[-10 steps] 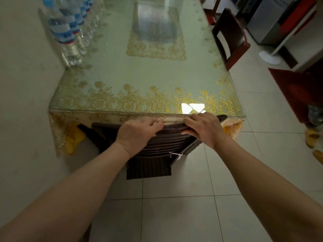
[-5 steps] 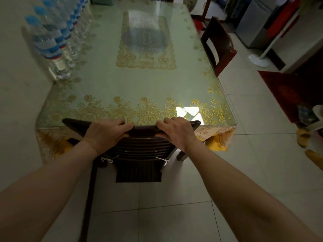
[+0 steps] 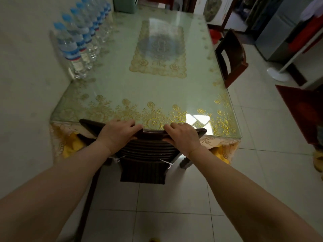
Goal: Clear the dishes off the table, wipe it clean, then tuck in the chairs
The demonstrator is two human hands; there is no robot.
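Note:
A dark wooden chair [image 3: 148, 149] stands at the near end of the glass-topped table [image 3: 122, 88], its top rail against the table's edge. My left hand [image 3: 117, 133] and my right hand [image 3: 183, 137] both grip that top rail, fingers curled over it. A striped cushion hangs behind the chair's back. The table top, with gold floral cloth under the glass, carries no dishes.
A row of several water bottles [image 3: 73, 49] lines the table's left edge by the wall. A green box [image 3: 125, 4] stands at the far end. A second chair [image 3: 230, 56] sits tucked at the right side. A fan base [image 3: 277, 74] and red mat [image 3: 300, 109] lie right.
The chair's top rail shows more fully against the table edge than one second ago, and the view has risen, showing more of the table. Both hands kept their grip.

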